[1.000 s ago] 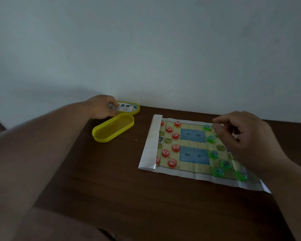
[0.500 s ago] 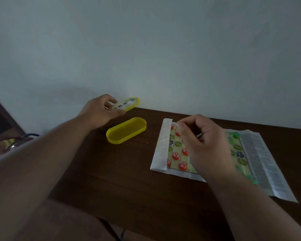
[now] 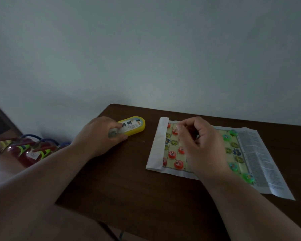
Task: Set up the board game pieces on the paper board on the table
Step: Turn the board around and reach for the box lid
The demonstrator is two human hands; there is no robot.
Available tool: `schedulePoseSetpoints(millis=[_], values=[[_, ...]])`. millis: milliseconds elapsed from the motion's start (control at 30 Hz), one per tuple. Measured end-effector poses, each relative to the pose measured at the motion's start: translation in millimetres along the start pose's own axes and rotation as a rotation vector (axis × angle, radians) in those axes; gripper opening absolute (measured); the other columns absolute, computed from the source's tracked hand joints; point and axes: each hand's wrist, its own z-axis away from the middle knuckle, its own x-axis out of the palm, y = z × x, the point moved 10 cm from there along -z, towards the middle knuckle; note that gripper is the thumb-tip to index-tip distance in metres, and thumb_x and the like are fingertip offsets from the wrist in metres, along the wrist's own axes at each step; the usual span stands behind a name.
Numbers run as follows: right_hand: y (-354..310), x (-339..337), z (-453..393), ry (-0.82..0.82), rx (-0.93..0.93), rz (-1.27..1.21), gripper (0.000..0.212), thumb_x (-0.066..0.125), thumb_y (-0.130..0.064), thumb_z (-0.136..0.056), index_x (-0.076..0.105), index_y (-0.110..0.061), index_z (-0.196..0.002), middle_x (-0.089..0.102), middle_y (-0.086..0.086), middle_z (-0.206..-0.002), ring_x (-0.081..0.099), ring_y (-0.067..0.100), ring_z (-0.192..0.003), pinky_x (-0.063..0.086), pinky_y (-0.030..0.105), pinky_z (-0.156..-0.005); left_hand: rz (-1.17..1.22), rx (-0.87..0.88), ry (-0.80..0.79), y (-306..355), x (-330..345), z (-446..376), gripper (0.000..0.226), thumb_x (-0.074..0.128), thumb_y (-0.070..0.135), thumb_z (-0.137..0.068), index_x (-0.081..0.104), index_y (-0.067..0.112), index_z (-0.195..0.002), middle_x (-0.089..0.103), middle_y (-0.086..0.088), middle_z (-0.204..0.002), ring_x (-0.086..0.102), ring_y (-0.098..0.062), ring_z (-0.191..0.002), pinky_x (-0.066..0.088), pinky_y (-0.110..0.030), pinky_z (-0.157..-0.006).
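The paper board (image 3: 157,153) lies unfolded on the dark wooden table (image 3: 129,180). Several red pieces (image 3: 172,154) stand along its left side and several green pieces (image 3: 233,166) along its right. My right hand (image 3: 202,146) hovers over the left half with curled fingers. Its thumb and forefinger tips meet right beside a red piece (image 3: 174,131) near the far left corner, and what lies between them is hidden. My left hand (image 3: 97,136) grips the near end of the closed yellow piece case (image 3: 135,126), which lies flat on the table to the left of the board.
The board's printed instruction flap (image 3: 261,162) spreads out to the right. The table's left edge runs close to the case, and beyond it red fire extinguishers (image 3: 30,152) stand on the floor. A pale wall rises directly behind the table.
My left hand has set the labelled lid down onto the open yellow tray, so the case is now closed. My right hand crossed from the green side to the red side.
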Motion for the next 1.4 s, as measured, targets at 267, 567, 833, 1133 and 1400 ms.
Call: schedulePoseSetpoints(millis=[267,567,833,1133,1400], values=[[22.0,-20.2,-7.2,0.2,0.166,-0.167,0.021,0.063,-0.032,-0.103,0.067,-0.026,-0.083,0.062,0.0,-0.066,0.055,0.018,-0.052,0.049,0.031,-0.045,-0.042,-0.012,0.008,-2.1,23.5,-57.5,0.041,0.051,0.042,-0.105,0.056,0.045,-0.146,0.045,-0.001,-0.158,0.039,-0.031,-0.144,0.032,-0.053,-0.115],[40.8,-41.1,-7.6,0.345,0.3,-0.257,0.027,0.055,-0.039,-0.105,0.069,-0.026,-0.087,0.051,-0.013,-0.06,0.046,0.0,-0.052,0.042,0.011,-0.045,0.057,-0.071,0.272,17.3,-2.2,-52.2,0.053,0.059,0.031,-0.099,0.05,0.032,-0.15,0.047,-0.004,-0.154,0.033,-0.031,-0.144,0.026,-0.054,-0.112],[38.6,-46.1,-4.0,0.397,0.335,-0.304,0.029,0.051,-0.041,-0.107,0.069,-0.025,-0.091,0.049,-0.014,-0.061,0.045,0.001,-0.055,0.038,0.012,-0.044,0.299,0.246,0.018,125.9,-10.3,21.8,0.038,0.042,0.056,-0.099,0.065,0.045,-0.127,0.043,0.013,-0.148,0.027,-0.013,-0.147,0.019,-0.043,-0.113],[40.8,-47.6,-5.3,0.4,0.325,-0.337,0.033,0.048,-0.042,-0.109,0.07,-0.023,-0.092,0.051,-0.006,-0.07,0.046,0.005,-0.059,0.038,0.011,-0.045,0.278,0.174,-0.189,123.4,28.6,29.5,0.046,0.032,0.066,-0.102,0.063,0.052,-0.134,0.025,0.017,-0.162,0.008,-0.012,-0.153,0.008,-0.049,-0.123],[48.8,-46.8,-8.1,0.41,0.344,-0.362,0.035,0.048,-0.043,-0.109,0.07,-0.022,-0.091,0.054,-0.005,-0.075,0.05,0.006,-0.062,0.042,0.016,-0.049,0.316,-0.039,-0.024,81.7,14.5,28.7,0.032,0.052,0.063,-0.097,0.071,0.042,-0.111,0.049,0.015,-0.137,0.03,-0.016,-0.142,0.018,-0.048,-0.116]])
